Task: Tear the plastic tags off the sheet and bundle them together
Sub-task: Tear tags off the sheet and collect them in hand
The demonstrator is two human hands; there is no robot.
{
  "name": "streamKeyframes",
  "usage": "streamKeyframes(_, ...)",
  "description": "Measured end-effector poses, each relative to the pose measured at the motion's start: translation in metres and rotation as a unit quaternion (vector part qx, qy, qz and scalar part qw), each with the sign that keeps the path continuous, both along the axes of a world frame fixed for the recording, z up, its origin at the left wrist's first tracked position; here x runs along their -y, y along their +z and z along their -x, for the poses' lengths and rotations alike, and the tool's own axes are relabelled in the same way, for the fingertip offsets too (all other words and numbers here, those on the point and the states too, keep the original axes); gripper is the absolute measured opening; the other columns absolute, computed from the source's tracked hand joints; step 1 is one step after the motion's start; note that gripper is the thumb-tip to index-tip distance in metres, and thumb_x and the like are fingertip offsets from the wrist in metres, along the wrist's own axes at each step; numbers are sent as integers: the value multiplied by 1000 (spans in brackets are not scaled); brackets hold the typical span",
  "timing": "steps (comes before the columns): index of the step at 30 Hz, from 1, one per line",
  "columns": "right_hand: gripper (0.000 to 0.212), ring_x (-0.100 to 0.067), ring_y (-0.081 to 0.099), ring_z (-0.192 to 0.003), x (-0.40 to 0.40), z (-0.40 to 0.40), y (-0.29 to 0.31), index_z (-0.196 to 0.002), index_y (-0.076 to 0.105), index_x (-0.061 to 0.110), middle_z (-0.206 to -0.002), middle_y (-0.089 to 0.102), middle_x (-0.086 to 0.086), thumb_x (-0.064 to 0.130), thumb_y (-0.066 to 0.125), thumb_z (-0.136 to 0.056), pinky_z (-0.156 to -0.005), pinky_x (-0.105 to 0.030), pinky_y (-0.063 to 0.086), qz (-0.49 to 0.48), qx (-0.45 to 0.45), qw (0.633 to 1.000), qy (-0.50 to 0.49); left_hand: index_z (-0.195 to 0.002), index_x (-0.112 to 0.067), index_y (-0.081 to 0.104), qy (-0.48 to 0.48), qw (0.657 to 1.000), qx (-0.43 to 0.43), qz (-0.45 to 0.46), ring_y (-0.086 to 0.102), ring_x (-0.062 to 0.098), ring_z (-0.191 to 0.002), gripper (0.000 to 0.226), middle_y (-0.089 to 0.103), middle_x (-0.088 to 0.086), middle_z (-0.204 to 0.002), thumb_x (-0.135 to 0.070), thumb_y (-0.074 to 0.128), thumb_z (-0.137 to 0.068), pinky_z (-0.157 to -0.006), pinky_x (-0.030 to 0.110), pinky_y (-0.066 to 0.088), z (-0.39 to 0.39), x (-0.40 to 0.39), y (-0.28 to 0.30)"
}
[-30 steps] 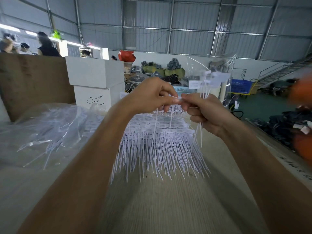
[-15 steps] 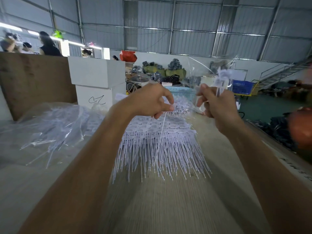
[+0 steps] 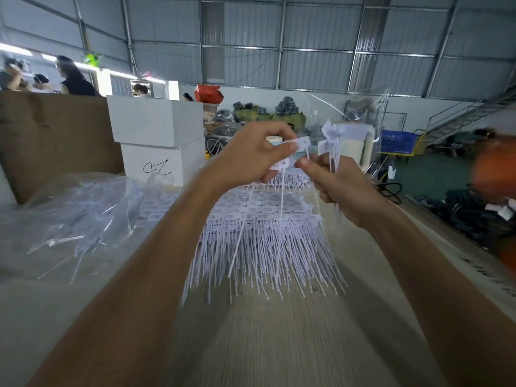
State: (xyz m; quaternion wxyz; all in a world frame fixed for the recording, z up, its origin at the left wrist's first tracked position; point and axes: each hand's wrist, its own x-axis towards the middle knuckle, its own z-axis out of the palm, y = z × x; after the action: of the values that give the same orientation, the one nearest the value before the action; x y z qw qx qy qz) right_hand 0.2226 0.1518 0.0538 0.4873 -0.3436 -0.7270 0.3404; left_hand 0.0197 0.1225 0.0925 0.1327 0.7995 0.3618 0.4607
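Left hand is raised above the desk, thumb and fingers pinched on a short strip of tags by the flat label heads, the thin tails hanging down. Right hand is just beside it, fingers curled round a small bundle of tags already torn off — heads fanned above the fist, tails trailing below.

The main sheet of tags lies flat at the middle of the desk, tails pointing toward the near edge. A clear bag holding more white tags rests toward the left edge.

Handling, as judged: very light, thin plastic; tails whippy and prone to tangle, heads stiffer. Hold is best taken at the label heads, close to the joining rib, so the tear is clean and the tails are not stretched or snapped. A loose bundle may slip or splay.

Writing: small print is seen on the label heads — too fine to be read. A black hand-drawn scrawl is marked on the white box beyond the far edge; not legible as a word.
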Motion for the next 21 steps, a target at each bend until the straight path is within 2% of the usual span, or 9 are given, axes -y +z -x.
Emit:
streamKeyframes(3, 37, -9, 27, -50, 3, 11, -7, -90, 68, 13, -58, 33, 6, 49, 59, -96, -48, -21, 29, 13, 34, 998, 49, -106, 1, 62, -33, 999, 25, -8, 44, 5, -34, 17, 62, -20, -56, -14, 60, -101, -39, 17, 39, 0, 2, 0)
streamKeyframes(5, 48, -11, 24, -49, 3, 17, -9, -70, 62, 13, -57, 29, 3, 42, 48, -106, -49, -22, 27, 22, 15, 998, 56, -106, -1, 63, -33, 999, 23, -6, 44, 6, -34, 16, 61, -18, -54, -16, 59, -102, -40, 18, 39, 0, 2, -1)
streamKeyframes(9, 49, -11, 37, -52, -1, 20, -10, -68, 57, 12, -60, 45, -1, 36, 43, -109, -50, -25, 36, 49, -25, 998, 20, -110, -15, 62, 8, 999, -31, 29, 44, 15, -45, 13, 54, -7, -55, -22, 52, -105, -47, 24, 38, 10, -5, -2)
streamKeyframes(11, 45, -12, 30, -47, -2, 18, -11, -77, 60, 12, -59, 42, 0, 40, 43, -109, -44, -25, 29, 66, -48, 997, 3, -120, -23, 54, 16, 992, -79, 92, 53, 19, -65, 17, 65, -1, -77, -17, 51, -105, -60, 38, 48, 16, -7, -1)
streamKeyframes(12, 44, -12, 25, -47, -3, 17, -12, -81, 61, 13, -57, 38, 1, 42, 44, -108, -43, -23, 24, 70, -54, 996, -3, -123, -27, 50, 24, 986, -104, 125, 59, 21, -80, 24, 69, 3, -98, -14, 53, -103, -74, 46, 53, 18, -7, -1)
streamKeyframes(14, 39, -11, 18, -47, -2, 17, -13, -88, 65, 14, -55, 29, 5, 44, 48, -106, -43, -22, 19, 70, -50, 996, 4, -125, -29, 44, 25, 976, -146, 157, 62, 24, -104, 34, 65, 8, -124, -10, 57, -100, -95, 51, 51, 19, -7, -2)
streamKeyframes(16, 32, -11, 17, -47, 3, 20, -12, -86, 66, 19, -56, 25, 6, 42, 52, -105, -42, -21, 19, 75, -42, 996, 23, -127, -25, 40, -2, 974, -167, 154, 63, 33, -98, 39, 73, 5, -103, -5, 58, -98, -87, 49, 50, 16, -5, -3)
streamKeyframes(18, 37, -10, 19, -45, 8, 24, -11, -68, 58, 28, -54, 26, 7, 41, 57, -103, -41, -19, 20, 81, -36, 996, 27, -125, -25, 38, -19, 971, -184, 149, 63, 38, -88, 44, 75, 3, -91, -4, 63, -96, -79, 53, 51, 13, -2, -3)
streamKeyframes(21, 43, -10, 20, -44, 13, 28, -6, -64, 44, 27, -51, 30, 8, 44, 60, -100, -42, -21, 18, 79, -29, 996, -6, -120, -29, 41, 12, 970, -212, 115, 65, 23, -83, 49, 71, 6, -87, -13, 76, -89, -75, 46, 54, 7, -2, -4)
